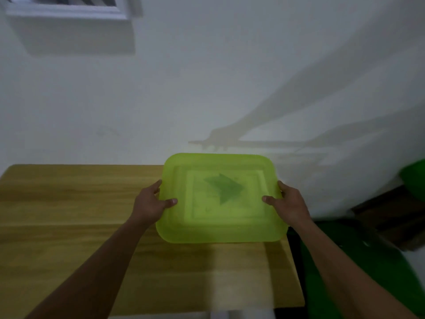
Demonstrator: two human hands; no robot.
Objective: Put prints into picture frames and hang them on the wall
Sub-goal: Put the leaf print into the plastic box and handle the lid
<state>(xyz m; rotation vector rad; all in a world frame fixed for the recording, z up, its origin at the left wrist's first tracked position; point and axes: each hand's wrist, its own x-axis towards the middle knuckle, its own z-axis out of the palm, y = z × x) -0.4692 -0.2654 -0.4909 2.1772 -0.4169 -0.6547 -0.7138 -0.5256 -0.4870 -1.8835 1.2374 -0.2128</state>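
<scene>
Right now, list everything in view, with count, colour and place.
tub: one, translucent lime green, held over the table's right part
print: one, pale with dark arrow, seen through the tub
table: one, light wood, against the wall
wall: one, white, behind the table
white frame: one, top left on the wall
green shapes: two, blurred, right edge
dark wood piece: one, brown, right
left hand: grips the tub's left edge
right hand: grips its right edge
</scene>
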